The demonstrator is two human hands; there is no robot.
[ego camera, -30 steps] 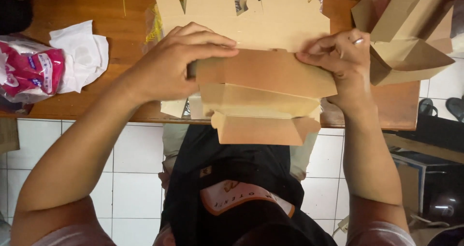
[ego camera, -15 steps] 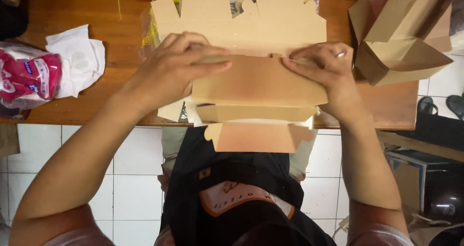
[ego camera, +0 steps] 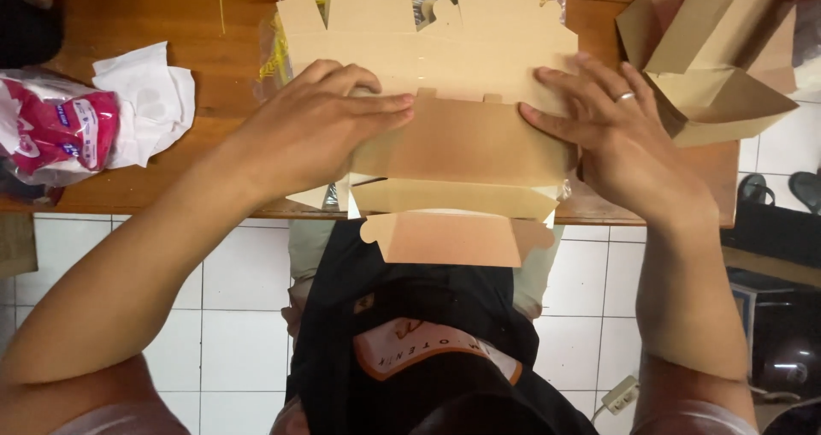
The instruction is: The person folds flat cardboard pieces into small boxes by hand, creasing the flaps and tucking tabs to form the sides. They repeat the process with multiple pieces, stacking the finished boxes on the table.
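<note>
Hands press down on a flat brown cardboard box blank (ego camera: 445,101) that lies across the near edge of the wooden surface (ego camera: 214,67), its lower flaps hanging out past that edge over the white tiled floor (ego camera: 214,298). The left hand (ego camera: 316,127) lies palm down on the left part of the folded panel, fingers (ego camera: 376,106) stretched toward the middle and flat along the crease; its grip is spread wide and closes on nothing, only pressing. The right hand (ego camera: 616,136) lies the same way on the right part, fingers pointing left, a ring (ego camera: 626,96) on one of them, the palm over the blank's right edge; its grip is likewise wide and flat, clasping nothing. Under the blank, toward the far edge of the surface, a clear plastic wrapper with yellow strapping (ego camera: 282,24) shows at its left and top. At the far right corner stands a heap of already folded cardboard boxes (ego camera: 710,59), just beside the right hand but apart from it. Near the left edge lie a crumpled white tissue (ego camera: 145,101) and, touching it, a pink and white plastic packet (ego camera: 51,127). Below the near edge, the person's dark garment (ego camera: 410,332) fills the space between the forearms.
</note>
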